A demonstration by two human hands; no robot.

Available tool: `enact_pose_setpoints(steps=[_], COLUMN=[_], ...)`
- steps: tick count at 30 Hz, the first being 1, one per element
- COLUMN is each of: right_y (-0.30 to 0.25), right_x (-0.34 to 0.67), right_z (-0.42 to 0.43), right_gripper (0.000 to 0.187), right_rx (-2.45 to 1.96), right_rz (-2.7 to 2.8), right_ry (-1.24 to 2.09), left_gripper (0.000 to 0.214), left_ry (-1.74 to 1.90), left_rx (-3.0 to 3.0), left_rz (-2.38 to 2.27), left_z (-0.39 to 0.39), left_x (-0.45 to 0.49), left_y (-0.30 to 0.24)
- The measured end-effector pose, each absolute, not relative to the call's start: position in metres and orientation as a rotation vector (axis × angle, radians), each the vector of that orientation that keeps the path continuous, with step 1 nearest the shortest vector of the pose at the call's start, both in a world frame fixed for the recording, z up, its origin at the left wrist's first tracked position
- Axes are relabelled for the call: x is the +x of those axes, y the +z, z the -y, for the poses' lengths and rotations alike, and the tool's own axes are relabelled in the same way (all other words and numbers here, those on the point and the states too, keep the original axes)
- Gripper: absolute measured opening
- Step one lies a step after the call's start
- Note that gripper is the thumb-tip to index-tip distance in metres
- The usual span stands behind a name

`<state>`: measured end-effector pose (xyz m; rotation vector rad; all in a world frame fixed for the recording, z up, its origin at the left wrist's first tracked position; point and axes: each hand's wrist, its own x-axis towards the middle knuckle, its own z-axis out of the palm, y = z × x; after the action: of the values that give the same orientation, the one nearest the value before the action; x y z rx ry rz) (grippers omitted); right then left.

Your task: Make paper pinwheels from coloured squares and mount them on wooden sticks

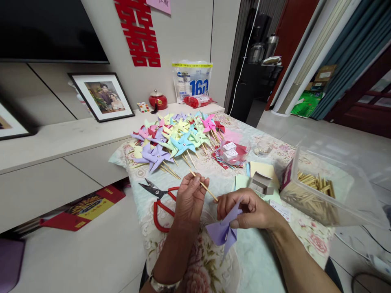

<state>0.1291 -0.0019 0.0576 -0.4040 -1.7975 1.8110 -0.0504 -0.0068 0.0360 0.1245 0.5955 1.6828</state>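
we see the fingers of the left hand (191, 197) pinched narrow on a thin wooden stick (209, 192), slanting over the tabletop (253, 260), its lower end right by the fingers of the right hand (253, 209); whether these touch it, we cannot tell. the right fingers hold a purple paper pinwheel (224, 232) above the half toward the near edge. just left of the left hand, toward the left edge, we find red-handled scissors (158, 193), blades slightly apart. beyond, a heap of pinwheels (183, 144) lies along the far edge, with a clear bowl (248, 152) just right of it. nearer the right edge we see a small grey box (261, 183) and, at that edge, a clear bin (288, 177) holding loose sticks (317, 197).
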Motion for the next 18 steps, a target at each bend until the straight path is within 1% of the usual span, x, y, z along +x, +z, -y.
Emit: enact_pose_setpoints(steps=[4,8,18], right_y=[0.0571,0.0583,0.0623], right_x=[0.1297,0.1287,0.1257], right_z=[0.0017,0.0017,0.0033], right_gripper=[0.017,0.019,0.013], right_rx=[-0.412,-0.433,-0.589], right_rz=[1.809,1.827,1.892], right_ry=[1.805,1.781,1.701], left_gripper=[0.015,0.018,0.03], left_ry=[1.676,1.672,1.629], left_rx=[0.162,0.189,0.338], left_rz=[-0.595,-0.601,-0.603], left_z=[0.0069,0.0079,0.0096], left_x=[-0.051,-0.0507,-0.0442], left_y=[0.0345,0.0347,0.0316])
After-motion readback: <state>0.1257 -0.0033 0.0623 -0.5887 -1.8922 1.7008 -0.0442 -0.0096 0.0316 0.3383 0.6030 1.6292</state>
